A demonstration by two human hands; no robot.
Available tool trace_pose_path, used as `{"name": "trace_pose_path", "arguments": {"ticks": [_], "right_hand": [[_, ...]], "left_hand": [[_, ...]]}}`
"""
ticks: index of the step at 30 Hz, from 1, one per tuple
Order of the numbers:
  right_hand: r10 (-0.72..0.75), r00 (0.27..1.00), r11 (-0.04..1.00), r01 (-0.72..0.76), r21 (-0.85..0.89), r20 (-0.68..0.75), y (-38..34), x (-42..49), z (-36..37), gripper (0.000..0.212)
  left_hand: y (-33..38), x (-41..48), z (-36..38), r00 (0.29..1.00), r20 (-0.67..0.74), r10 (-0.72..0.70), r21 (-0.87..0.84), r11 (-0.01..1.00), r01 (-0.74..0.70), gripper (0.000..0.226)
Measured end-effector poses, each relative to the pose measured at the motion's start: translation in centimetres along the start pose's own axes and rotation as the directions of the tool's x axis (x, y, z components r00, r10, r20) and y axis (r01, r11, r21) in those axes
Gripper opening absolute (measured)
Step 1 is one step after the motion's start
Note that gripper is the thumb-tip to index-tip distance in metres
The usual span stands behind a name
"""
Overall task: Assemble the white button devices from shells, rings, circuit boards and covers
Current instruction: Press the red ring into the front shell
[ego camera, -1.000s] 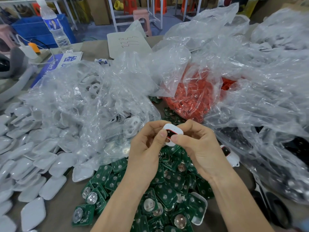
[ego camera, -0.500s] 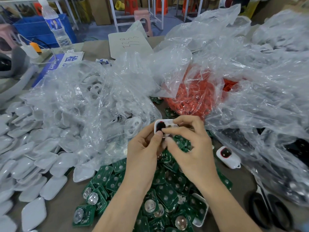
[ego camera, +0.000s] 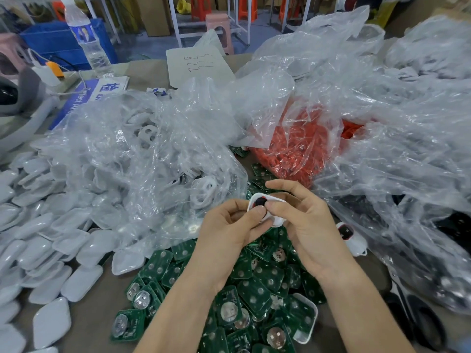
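My left hand [ego camera: 224, 233] and right hand [ego camera: 311, 225] meet on one white button device [ego camera: 254, 200] and both pinch it just above the heap of green circuit boards [ego camera: 254, 284]. The thumbs bear on its face, probably to seat the black button and red ring in the shell. Stock lies close around, I judge for short reaches. By count there is one device in hand, one finished-looking unit [ego camera: 350, 236] on the worktop [ego camera: 89, 327] to the right, one bag of red rings [ego camera: 300, 149] and one bag of white shells [ego camera: 158, 159]. The boards and the white covers [ego camera: 43, 240] are too many to count.
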State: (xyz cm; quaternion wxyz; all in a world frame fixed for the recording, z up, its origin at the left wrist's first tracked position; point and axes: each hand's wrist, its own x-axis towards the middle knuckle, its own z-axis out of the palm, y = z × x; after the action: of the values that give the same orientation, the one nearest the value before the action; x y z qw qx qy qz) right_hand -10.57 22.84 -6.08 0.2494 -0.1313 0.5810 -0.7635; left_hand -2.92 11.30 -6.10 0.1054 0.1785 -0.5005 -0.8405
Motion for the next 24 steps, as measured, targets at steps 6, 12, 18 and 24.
{"name": "trace_pose_path", "arguments": {"ticks": [6,12,18,24], "right_hand": [[0.005,0.995,1.000,-0.006,0.009,0.101,-0.44,-0.05,-0.11,0.026],[0.003,0.994,1.000,-0.002,-0.014,0.112,-0.41,-0.06,-0.22,0.024],[-0.006,1.000,0.998,0.005,0.061,0.014,-0.30,0.01,-0.03,0.029],[-0.004,1.000,0.997,0.004,0.073,0.003,-0.45,-0.04,0.10,0.031]], "left_hand": [[0.31,0.01,-0.39,1.000,0.010,-0.015,0.024,1.000,0.015,0.008],[0.57,-0.20,-0.20,1.000,0.024,-0.017,0.115,0.993,0.014,0.024],[0.51,-0.24,-0.05,1.000,0.016,0.015,0.142,0.990,-0.017,0.010],[0.17,-0.28,-0.06,0.996,-0.002,0.089,0.264,0.961,-0.085,0.009]]}}
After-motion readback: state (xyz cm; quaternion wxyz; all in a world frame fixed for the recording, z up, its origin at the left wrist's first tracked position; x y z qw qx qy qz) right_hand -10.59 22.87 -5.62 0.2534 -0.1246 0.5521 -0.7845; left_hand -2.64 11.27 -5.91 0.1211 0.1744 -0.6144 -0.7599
